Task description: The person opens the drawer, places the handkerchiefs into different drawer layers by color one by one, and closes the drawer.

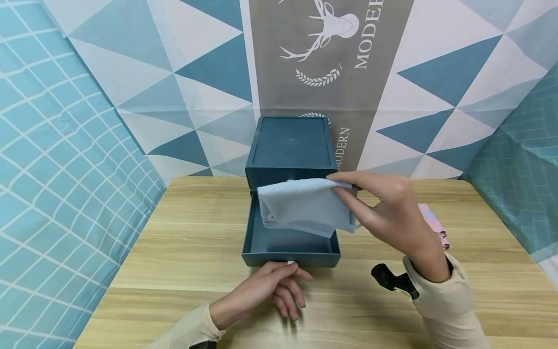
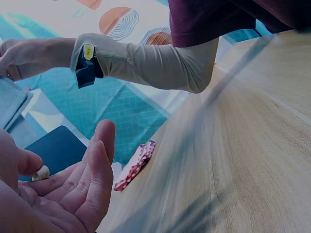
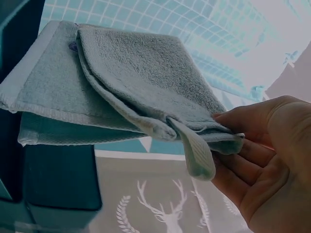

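A pale blue-grey folded towel (image 1: 305, 206) hangs above the pulled-out dark blue drawer (image 1: 270, 260). My right hand (image 1: 394, 220) pinches its right edge between thumb and fingers. The right wrist view shows the towel (image 3: 141, 68) in layers, a small loop drooping beside my right hand (image 3: 272, 165). At the drawer's front, my left hand (image 1: 261, 291) has its thumb and index finger at the light pull tab (image 1: 290, 262). In the left wrist view that hand (image 2: 68, 194) pinches the cream tab (image 2: 42, 173), its other fingers extended. The towel hides the drawer's back part.
A dark blue box top (image 1: 292, 143) rises behind the drawer, near the patterned backdrop. To the right, a pink patterned cloth (image 1: 432, 224) lies on the wooden table (image 1: 187, 242), partly hidden by my right arm.
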`<state>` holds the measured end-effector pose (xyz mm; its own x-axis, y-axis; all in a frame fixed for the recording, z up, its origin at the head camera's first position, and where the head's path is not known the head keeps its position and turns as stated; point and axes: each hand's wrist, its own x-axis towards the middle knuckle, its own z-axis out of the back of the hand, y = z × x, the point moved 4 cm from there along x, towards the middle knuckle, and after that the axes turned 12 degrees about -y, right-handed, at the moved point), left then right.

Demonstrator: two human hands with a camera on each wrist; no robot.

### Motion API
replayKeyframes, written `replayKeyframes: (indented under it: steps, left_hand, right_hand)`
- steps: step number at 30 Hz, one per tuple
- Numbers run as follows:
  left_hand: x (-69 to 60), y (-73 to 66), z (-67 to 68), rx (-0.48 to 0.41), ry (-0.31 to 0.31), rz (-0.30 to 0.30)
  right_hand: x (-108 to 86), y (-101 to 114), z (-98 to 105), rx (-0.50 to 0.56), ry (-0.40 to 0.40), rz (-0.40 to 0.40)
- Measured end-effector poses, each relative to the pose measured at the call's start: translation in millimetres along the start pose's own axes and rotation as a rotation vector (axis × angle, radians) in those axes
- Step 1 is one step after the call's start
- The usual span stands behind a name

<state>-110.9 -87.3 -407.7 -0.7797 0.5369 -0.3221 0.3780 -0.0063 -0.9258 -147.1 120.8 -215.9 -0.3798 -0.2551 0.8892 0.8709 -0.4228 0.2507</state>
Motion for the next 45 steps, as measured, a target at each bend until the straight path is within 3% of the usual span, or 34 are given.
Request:
replayKeyframes:
  steps: [9, 22, 37, 45]
  left_hand:
    - [1.0, 0.6, 1.3, 0.0, 0.008, -0.007]
    - [1.9, -0.3, 0.6, 0.021, -0.014, 0.016]
    - [2.7, 2.8, 1.4, 0.016, -0.01, 0.023]
    - [2.3, 3.2, 0.9, 0.006, -0.004, 0.028]
  right_hand:
    - [-13.0, -18, -25, 0.017, 0.059, -0.069]
    - [-37.2, -74, -55, 0.063, 0.127, -0.282]
    - [-51.4, -81, -81, 0.052, 0.316, -0.262]
    - [-51.7, -80, -90, 0.048, 0.358, -0.251]
